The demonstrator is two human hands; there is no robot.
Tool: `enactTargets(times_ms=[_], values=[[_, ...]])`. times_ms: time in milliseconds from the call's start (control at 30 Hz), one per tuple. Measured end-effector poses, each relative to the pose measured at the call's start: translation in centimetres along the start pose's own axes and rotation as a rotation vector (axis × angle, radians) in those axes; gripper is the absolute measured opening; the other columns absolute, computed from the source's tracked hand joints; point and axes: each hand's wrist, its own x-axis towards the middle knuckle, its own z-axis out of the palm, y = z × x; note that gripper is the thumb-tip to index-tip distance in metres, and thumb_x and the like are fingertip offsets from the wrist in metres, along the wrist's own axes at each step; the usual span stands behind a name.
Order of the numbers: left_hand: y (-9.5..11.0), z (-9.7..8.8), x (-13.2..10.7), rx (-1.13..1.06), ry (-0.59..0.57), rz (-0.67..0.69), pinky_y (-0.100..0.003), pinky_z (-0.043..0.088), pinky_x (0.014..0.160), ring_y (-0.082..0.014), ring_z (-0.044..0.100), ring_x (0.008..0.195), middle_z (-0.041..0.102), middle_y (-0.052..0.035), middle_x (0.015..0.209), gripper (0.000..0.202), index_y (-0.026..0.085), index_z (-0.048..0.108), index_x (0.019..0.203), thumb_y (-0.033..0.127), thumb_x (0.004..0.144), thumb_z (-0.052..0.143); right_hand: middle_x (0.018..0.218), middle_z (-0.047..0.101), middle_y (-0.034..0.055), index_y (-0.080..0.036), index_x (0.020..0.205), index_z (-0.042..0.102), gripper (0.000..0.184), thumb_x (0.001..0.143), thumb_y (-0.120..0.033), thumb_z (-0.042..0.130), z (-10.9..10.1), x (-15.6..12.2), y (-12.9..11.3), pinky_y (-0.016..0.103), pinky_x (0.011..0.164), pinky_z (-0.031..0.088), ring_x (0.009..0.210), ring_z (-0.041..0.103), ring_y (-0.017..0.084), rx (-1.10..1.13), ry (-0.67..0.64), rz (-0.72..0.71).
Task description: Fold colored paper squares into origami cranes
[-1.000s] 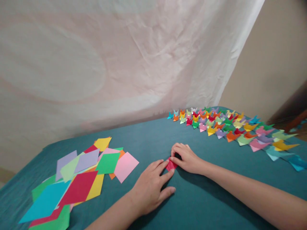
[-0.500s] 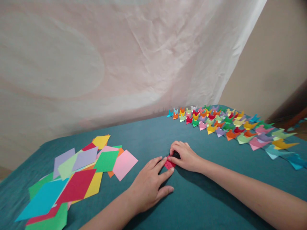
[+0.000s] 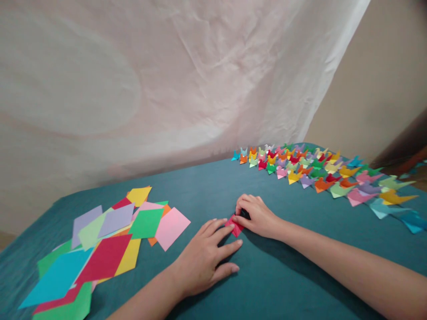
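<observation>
A small folded red paper (image 3: 235, 225) lies on the teal tablecloth (image 3: 273, 275) between my two hands. My left hand (image 3: 203, 260) rests flat on the cloth with fingers stretched out, the fingertips touching the red paper's left side. My right hand (image 3: 256, 215) is curled over the paper's right edge, fingertips pinched on it; part of the paper is hidden under those fingers.
A loose heap of coloured paper squares (image 3: 103, 249) lies at the left. Rows of several folded paper cranes (image 3: 320, 175) run along the right back of the table. A creased white sheet (image 3: 167, 80) hangs behind the table.
Both hands and the red paper have stayed almost in place; my left fingers spread slightly and the view drifted a little, shifting everything up and left.
</observation>
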Motion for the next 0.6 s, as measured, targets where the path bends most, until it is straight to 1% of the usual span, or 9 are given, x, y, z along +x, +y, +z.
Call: enactTargets(times_ms=[67, 233, 367, 600], values=[[0.10, -0.07, 0.06, -0.009, 0.002, 0.006, -0.054, 0.026, 0.105, -0.0309, 0.031, 0.129, 0.043, -0.0085, 0.137, 0.046, 0.027, 0.046, 0.130, 0.047, 0.089, 0.045, 0.088, 0.057, 0.0021, -0.019, 0.080, 0.056, 0.011, 0.084, -0.029, 0.059, 0.07, -0.02, 0.04, 0.031, 0.074, 0.032, 0.084, 0.050, 0.017, -0.002, 0.003, 0.002], [0.49, -0.53, 0.20, -0.069, 0.055, 0.024, -0.051, 0.027, 0.104, -0.0282, 0.038, 0.123, 0.050, -0.0074, 0.131, 0.041, 0.026, 0.049, 0.128, 0.042, 0.090, 0.046, 0.089, 0.056, 0.0020, -0.019, 0.080, 0.056, 0.010, 0.083, -0.028, 0.059, 0.07, 0.08, 0.13, 0.031, 0.074, 0.032, 0.085, 0.050, 0.017, 0.000, -0.002, 0.015], [0.67, -0.90, 0.29, -0.085, 0.060, 0.032, -0.048, 0.028, 0.104, -0.0263, 0.041, 0.121, 0.054, -0.0066, 0.127, 0.038, 0.024, 0.052, 0.125, 0.041, 0.091, 0.044, 0.089, 0.057, 0.0019, -0.020, 0.080, 0.056, 0.011, 0.083, -0.029, 0.060, -0.03, 0.12, 0.07, 0.032, 0.075, 0.032, 0.085, 0.050, 0.017, -0.002, -0.001, 0.015], [0.65, -0.92, 0.34, -0.104, 0.099, 0.109, -0.043, 0.031, 0.103, -0.0235, 0.048, 0.115, 0.062, -0.0080, 0.118, 0.034, 0.019, 0.055, 0.120, 0.035, 0.092, 0.042, 0.089, 0.057, 0.0027, -0.020, 0.080, 0.057, 0.012, 0.085, -0.031, 0.059, -0.19, 0.09, -0.13, 0.032, 0.074, 0.032, 0.085, 0.050, 0.018, -0.002, -0.006, 0.014]])
